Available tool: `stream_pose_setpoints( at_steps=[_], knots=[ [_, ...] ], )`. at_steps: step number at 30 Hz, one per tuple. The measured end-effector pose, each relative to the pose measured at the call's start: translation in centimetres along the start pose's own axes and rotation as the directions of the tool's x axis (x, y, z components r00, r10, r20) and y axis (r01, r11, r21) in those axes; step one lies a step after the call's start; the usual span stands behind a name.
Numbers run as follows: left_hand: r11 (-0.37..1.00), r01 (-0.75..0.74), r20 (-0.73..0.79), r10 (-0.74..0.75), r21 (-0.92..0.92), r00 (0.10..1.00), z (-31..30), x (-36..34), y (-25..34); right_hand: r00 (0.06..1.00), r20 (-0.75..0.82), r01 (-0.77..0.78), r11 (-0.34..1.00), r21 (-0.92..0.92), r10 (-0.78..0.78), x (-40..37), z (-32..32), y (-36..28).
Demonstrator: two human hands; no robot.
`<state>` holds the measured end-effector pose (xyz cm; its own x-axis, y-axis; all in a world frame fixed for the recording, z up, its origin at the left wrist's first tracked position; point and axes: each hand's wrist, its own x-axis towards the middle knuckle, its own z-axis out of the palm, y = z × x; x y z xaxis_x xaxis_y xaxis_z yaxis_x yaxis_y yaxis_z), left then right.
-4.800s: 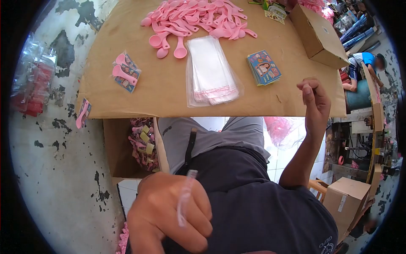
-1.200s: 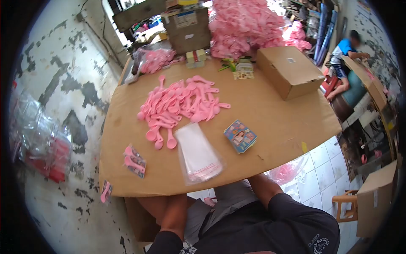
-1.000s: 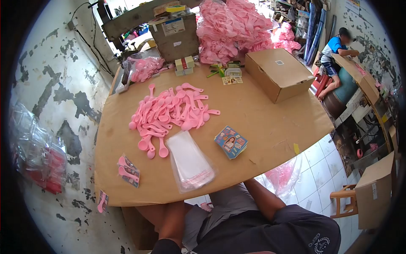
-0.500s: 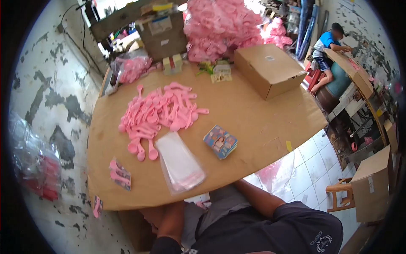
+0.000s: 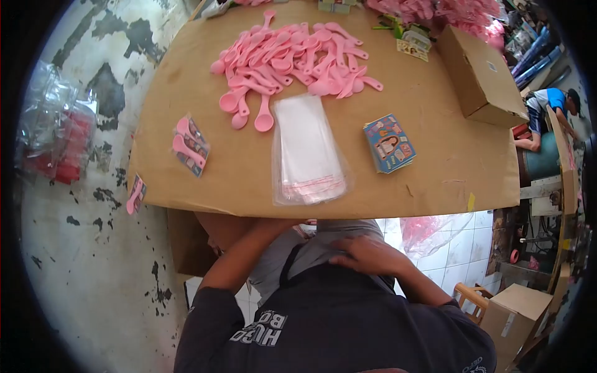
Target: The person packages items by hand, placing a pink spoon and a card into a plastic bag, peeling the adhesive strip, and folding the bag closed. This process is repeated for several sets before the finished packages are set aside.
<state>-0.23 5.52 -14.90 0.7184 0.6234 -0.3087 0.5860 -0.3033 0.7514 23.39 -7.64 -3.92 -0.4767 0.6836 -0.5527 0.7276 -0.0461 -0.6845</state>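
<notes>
My right hand (image 5: 368, 253) lies on my lap at the shirt hem, fingers stretched out and holding nothing. My left hand (image 5: 297, 222) is at the table's front edge, mostly hidden beneath it, so its fingers cannot be made out. Nearest to the hands on the table is a stack of clear plastic bags (image 5: 308, 146). To its right sits a stack of blue printed cards (image 5: 389, 144). Behind the bags spreads a pile of pink plastic spoons (image 5: 292, 56). At left lie bagged spoons with cards (image 5: 189, 146), and another bagged spoon (image 5: 135, 195) is at the table's edge.
A cardboard box (image 5: 482, 74) stands at the table's right side. More pink items (image 5: 435, 12) are heaped at the back. Another person (image 5: 547, 105) sits at far right. A carton (image 5: 516, 311) and wooden stool (image 5: 472, 298) stand on the floor. Plastic bags (image 5: 56, 130) hang on the left wall.
The view has tilted down and shifted, so the table sits higher in it. My right hand has come into view on my lap. The things on the table look unmoved.
</notes>
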Motion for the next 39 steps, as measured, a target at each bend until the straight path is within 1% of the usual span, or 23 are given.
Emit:
stream_pose_setpoints(
  at_steps=[1, 2, 3, 4, 5, 6, 7, 8, 9, 10, 11, 12, 13, 14, 15, 18, 20, 23, 24, 26, 33, 36, 39],
  knots=[
    [1.000, 0.013, 0.003, -0.013, -0.013, 1.000, 0.2, -0.8, 0.4, 0.979, -0.001, 0.203, 0.972, 0.120, -0.204, -1.1, -0.9, -1.1],
    [0.998, -0.054, 0.077, 0.052, 0.029, 0.996, -0.1, -2.0, 1.6, 0.918, -0.031, 0.391, 0.889, 0.239, -0.395, -1.9, -1.8, -2.1],
    [0.990, -0.125, 0.153, 0.114, 0.066, 0.982, -0.8, -3.5, 3.3, 0.919, -0.020, 0.386, 0.888, 0.249, -0.394, -2.7, -3.0, -3.3],
    [0.975, -0.199, 0.228, 0.173, 0.097, 0.958, -1.7, -4.8, 5.1, 0.893, -0.123, 0.449, 0.845, 0.291, -0.433, -3.3, -4.4, -4.6],
    [0.978, -0.211, 0.324, 0.198, 0.002, 0.925, -3.5, -6.0, 7.6, 0.858, -0.229, 0.513, 0.795, 0.324, -0.460, -3.5, -5.5, -5.5],
    [0.973, -0.212, 0.413, 0.231, -0.091, 0.881, -5.5, -7.2, 10.1, 0.808, -0.424, 0.521, 0.832, 0.189, -0.410, -3.3, -6.1, -6.2],
    [0.975, -0.203, 0.411, 0.224, -0.095, 0.884, -7.1, -8.3, 11.6, 0.710, -0.600, 0.496, 0.867, 0.055, -0.368, -2.8, -6.5, -6.8],
    [0.947, -0.207, 0.337, 0.283, -0.245, 0.898, -8.6, -9.4, 12.7, 0.613, -0.715, 0.399, 0.913, -0.086, -0.336, -1.7, -6.3, -6.2],
    [0.896, -0.219, 0.253, 0.331, -0.387, 0.909, -9.5, -10.2, 13.2, 0.616, -0.710, 0.403, 0.911, -0.086, -0.340, -0.8, -6.7, -6.4],
    [0.895, -0.218, 0.248, 0.330, -0.389, 0.911, -10.0, -10.6, 13.2, 0.518, -0.777, 0.282, 0.929, -0.238, -0.357, 0.3, -7.2, -6.8],
    [0.879, -0.220, -0.057, 0.216, -0.423, 0.975, -10.4, -10.9, 13.1, 0.411, -0.824, 0.136, 0.920, -0.369, -0.391, 1.1, -7.5, -7.1],
    [0.859, -0.232, -0.348, 0.068, -0.456, 0.935, -10.6, -11.0, 12.9, 0.414, -0.821, 0.136, 0.918, -0.372, -0.394, 1.7, -7.3, -7.1],
    [0.858, -0.233, -0.349, 0.067, -0.459, 0.935, -10.8, -10.4, 12.6, 0.462, -0.816, 0.077, 0.933, -0.353, -0.347, 2.3, -7.0, -7.0],
    [0.976, -0.164, -0.544, 0.062, -0.142, 0.837, -10.7, -9.1, 12.1, 0.506, -0.811, 0.014, 0.943, -0.333, -0.294, 2.8, -6.7, -6.9],
    [0.986, -0.011, -0.701, 0.128, 0.168, 0.701, -10.3, -8.0, 11.6, 0.506, -0.812, 0.008, 0.943, -0.334, -0.292, 3.2, -6.4, -6.8],
    [0.968, -0.078, -0.638, 0.216, 0.237, 0.739, -8.3, -6.3, 10.7, 0.483, -0.816, 0.048, 0.941, -0.336, -0.317, 4.2, -5.9, -6.7],
    [0.971, -0.105, -0.616, 0.219, 0.216, 0.757, -7.5, -5.4, 11.0, 0.470, -0.838, 0.184, 0.959, -0.213, -0.276, 4.6, -5.4, -6.8],
    [0.975, -0.153, -0.600, 0.221, 0.164, 0.769, -7.8, -4.3, 11.1, 0.444, -0.847, 0.227, 0.952, -0.207, -0.290, 4.9, -5.5, -7.1],
    [0.979, -0.162, -0.607, 0.206, 0.128, 0.768, -7.9, -4.0, 11.3, 0.443, -0.850, 0.218, 0.954, -0.205, -0.284, 4.9, -5.6, -6.9],
    [0.975, -0.161, -0.592, 0.220, 0.152, 0.775, -8.7, -3.8, 11.6, 0.483, -0.860, 0.237, 0.970, -0.052, -0.164, 4.9, -6.0, -6.4],
    [0.969, -0.188, -0.630, 0.248, 0.162, 0.736, -8.6, -3.6, 10.8, 0.533, -0.821, 0.198, 0.974, -0.111, -0.202, 5.3, -8.0, -6.1],
    [0.971, -0.162, -0.639, 0.239, 0.177, 0.731, -8.4, -3.5, 10.8, 0.517, -0.827, 0.188, 0.972, -0.143, -0.222, 6.0, -8.1, -5.5],
    [0.959, -0.152, -0.627, 0.273, 0.241, 0.730, -8.3, -3.4, 10.7, 0.493, -0.854, 0.199, 0.977, -0.074, -0.165, 6.4, -8.2, -5.0]
  ],
)
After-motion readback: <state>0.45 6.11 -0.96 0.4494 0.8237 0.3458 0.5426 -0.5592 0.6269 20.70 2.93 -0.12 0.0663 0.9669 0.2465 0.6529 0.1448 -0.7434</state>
